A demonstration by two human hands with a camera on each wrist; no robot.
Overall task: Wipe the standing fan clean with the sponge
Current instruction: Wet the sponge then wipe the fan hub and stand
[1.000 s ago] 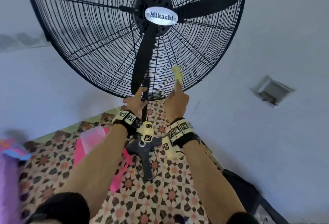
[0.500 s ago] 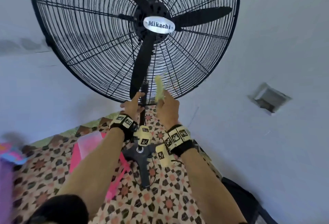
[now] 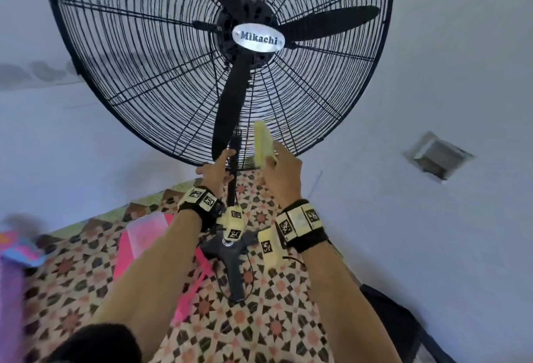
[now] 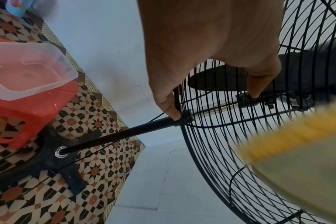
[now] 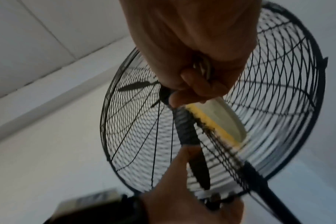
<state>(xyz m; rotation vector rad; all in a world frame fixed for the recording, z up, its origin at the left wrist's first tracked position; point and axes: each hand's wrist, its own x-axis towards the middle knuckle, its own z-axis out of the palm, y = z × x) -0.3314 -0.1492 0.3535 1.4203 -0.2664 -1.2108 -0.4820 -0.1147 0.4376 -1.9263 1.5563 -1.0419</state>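
A big black standing fan [image 3: 258, 37] with a wire grille and a "Mikachi" badge fills the head view. My left hand [image 3: 215, 171] grips the bottom rim of the grille beside the pole [image 4: 115, 136], fingers [image 4: 169, 106] curled over the rim. My right hand [image 3: 284, 178] pinches a yellow-green sponge [image 3: 262, 145] and holds it upright against the lower grille, just right of the pole. In the right wrist view the sponge [image 5: 220, 121] lies along the wires under my right fingers [image 5: 192, 91], with the left hand [image 5: 182, 189] below. The sponge [image 4: 297, 151] shows blurred in the left wrist view.
The fan's dark cross-shaped base [image 4: 54, 159] stands on a patterned floor. A red stool [image 4: 29, 106] carrying a clear plastic tub [image 4: 29, 68] sits left of the base. A black object [image 3: 389, 313] lies at the lower right by the wall, and a wall box [image 3: 437, 156] is set further right.
My right hand has slid the sponge left and down across the lower grille toward the pole. The left hand keeps its grip on the rim.
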